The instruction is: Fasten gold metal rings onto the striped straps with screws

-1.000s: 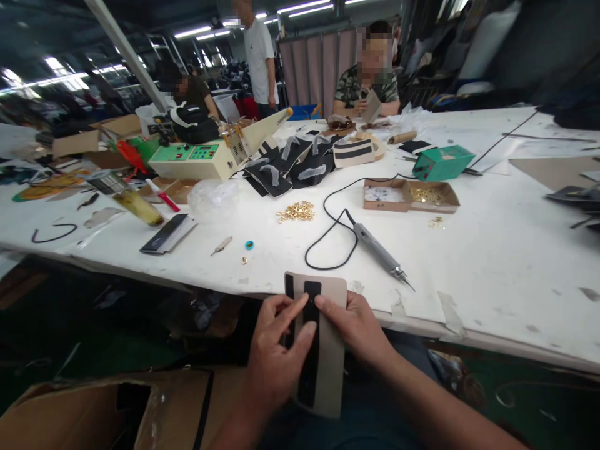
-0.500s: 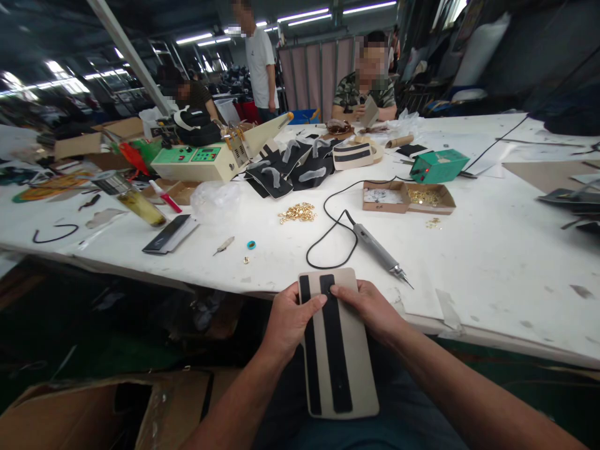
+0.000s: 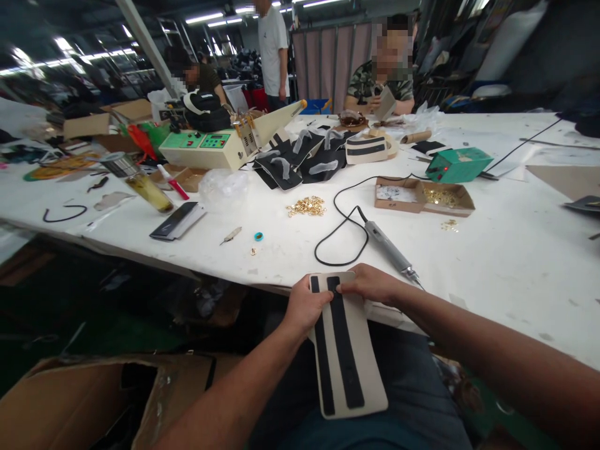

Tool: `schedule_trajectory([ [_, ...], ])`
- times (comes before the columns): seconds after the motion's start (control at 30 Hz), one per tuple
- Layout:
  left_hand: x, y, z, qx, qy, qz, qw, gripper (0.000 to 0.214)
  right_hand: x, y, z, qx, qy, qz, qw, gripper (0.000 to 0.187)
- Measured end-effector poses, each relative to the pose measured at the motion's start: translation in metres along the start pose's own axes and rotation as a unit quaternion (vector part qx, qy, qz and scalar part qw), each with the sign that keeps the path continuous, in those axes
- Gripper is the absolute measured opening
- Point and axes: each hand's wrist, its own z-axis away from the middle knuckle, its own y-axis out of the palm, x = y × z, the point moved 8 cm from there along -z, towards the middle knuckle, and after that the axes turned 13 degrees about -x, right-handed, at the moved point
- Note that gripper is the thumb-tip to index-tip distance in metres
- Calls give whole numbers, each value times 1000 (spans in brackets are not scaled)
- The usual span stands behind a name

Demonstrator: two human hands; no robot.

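I hold a beige panel with two black stripes by its far end, which rests at the front edge of the white table. My left hand grips its left side with the thumb on top. My right hand pinches its top right corner. The panel's near end hangs over my lap. Just beyond my right hand lies a corded metal hand tool.
A heap of gold fittings, a small blue ring, cardboard trays, a green box, a cream machine and black pieces sit on the table. An open cardboard box stands at my lower left. Other people sit and stand at the far side.
The striped panel has been turned face up and slid forward, its far end now at the table edge. Both hands moved forward with it, keeping their grip.
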Motion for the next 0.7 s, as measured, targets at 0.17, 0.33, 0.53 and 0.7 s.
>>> schedule_trajectory([
  [0.17,1,-1,-9,-25,29,-54,998,27,0,1,-9,-33,-7,54,998,18],
  [0.33,0,0,-13,-29,40,-99,994,27,-1,0,-9,-67,-6,99,993,24],
  [0.53,-2,2,-13,-22,54,-136,989,23,2,0,-8,-86,-49,107,989,15],
  [0.7,-2,5,-19,-33,71,-178,981,28,4,-3,-12,-98,-77,96,988,20],
])
